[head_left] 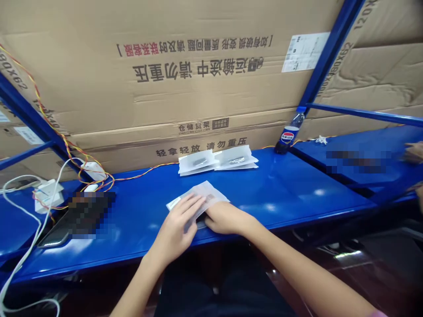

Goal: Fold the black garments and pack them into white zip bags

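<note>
A frosted white plastic pouch (211, 190) lies at the front of the blue shelf. My left hand (181, 215) grips its left side, fingers across the top and thumb at the near, open edge. My right hand (222, 216) reaches into the mouth of the pouch; its fingers are hidden under the upper layer. Farther back, two similar pouches sit side by side against the cardboard, a left pouch (197, 162) and a right pouch (235, 157), each with something dark showing inside.
A cola bottle (288, 133) stands at the back right. On the left lies a dark tablet-like device (79, 218), partly pixelated, beside white plugs and tangled cables (69, 149). Blue posts (325, 57) frame the shelf. Another person's hand (414, 152) appears at the far right.
</note>
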A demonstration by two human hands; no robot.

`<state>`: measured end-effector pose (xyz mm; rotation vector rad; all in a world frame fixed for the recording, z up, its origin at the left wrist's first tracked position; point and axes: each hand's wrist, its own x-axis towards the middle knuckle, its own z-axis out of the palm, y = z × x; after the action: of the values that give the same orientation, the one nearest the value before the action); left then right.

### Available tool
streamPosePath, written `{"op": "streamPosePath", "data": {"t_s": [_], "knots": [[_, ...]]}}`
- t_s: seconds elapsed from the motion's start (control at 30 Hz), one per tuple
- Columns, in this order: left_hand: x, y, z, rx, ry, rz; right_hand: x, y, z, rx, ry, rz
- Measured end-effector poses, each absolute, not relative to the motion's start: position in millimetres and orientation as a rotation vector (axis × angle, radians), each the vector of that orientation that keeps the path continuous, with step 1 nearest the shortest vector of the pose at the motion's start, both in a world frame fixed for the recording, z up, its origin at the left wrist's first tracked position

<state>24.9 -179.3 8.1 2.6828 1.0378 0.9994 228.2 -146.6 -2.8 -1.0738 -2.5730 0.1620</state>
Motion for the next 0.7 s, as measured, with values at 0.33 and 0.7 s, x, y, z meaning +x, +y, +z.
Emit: {"op": "streamPosePath", "data": {"t_s": [0.33, 0.7], "knots": [[-1, -240, -24, 3.013, 0.996, 1.374, 264, -209, -23, -0.55, -2.132, -0.462], [13, -232, -27, 2.866, 0.862, 1.596, 225, -210, -7, -0.483, -2.039, -0.423]]}}
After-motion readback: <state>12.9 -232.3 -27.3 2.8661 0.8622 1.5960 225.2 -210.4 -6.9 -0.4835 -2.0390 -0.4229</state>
